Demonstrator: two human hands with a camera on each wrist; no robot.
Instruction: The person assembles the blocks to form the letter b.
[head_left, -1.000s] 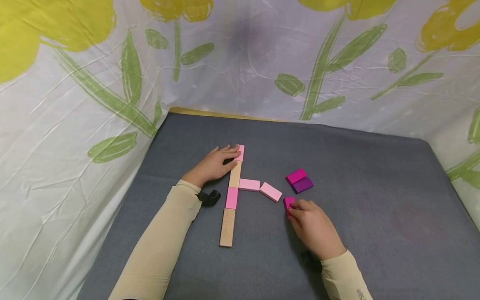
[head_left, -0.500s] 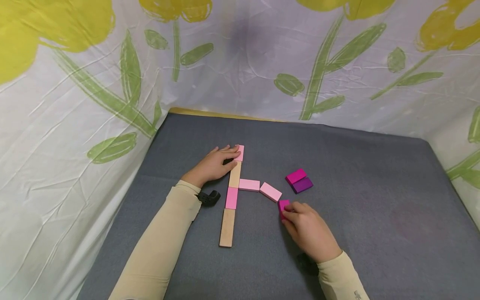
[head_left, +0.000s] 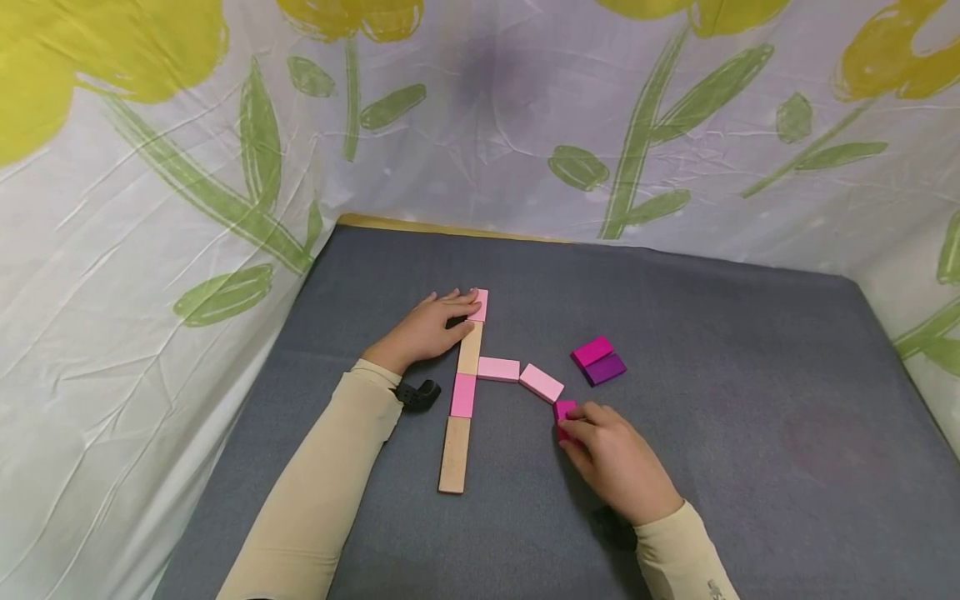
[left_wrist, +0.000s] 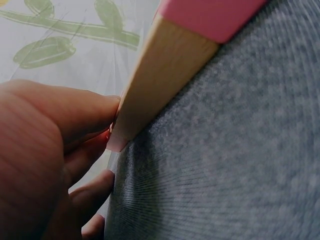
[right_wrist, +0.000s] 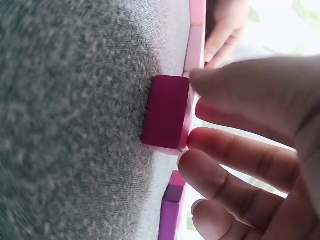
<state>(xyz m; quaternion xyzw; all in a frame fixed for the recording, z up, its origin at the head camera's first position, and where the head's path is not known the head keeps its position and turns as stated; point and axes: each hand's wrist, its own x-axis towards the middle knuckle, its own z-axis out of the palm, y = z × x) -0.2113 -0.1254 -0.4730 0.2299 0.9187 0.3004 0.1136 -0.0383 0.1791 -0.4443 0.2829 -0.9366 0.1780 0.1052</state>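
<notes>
My left hand (head_left: 427,332) rests beside the far end of a straight row of blocks. Its fingertips lie on the far pink block (head_left: 482,305), its thumb against the side of a natural wood block (head_left: 470,348). My right hand (head_left: 618,458) pinches a magenta block (right_wrist: 167,112) between thumb and fingertips, down close on the cloth. The magenta block's far end sits right at the near corner of a tilted light pink block (head_left: 542,382). Another light pink block (head_left: 498,369) joins that one to the row.
To the right lie a magenta block (head_left: 592,351) and a purple block (head_left: 606,369), side by side. A pink block (head_left: 462,395) and a longer wood block (head_left: 454,455) make the row's near end. Dark grey cloth (head_left: 750,417) covers the table; a flower-printed curtain (head_left: 510,167) hangs behind.
My right hand has slid the magenta block left and slightly nearer, up to the tilted light pink block, almost still over the last half second. The left hand has stayed in place.
</notes>
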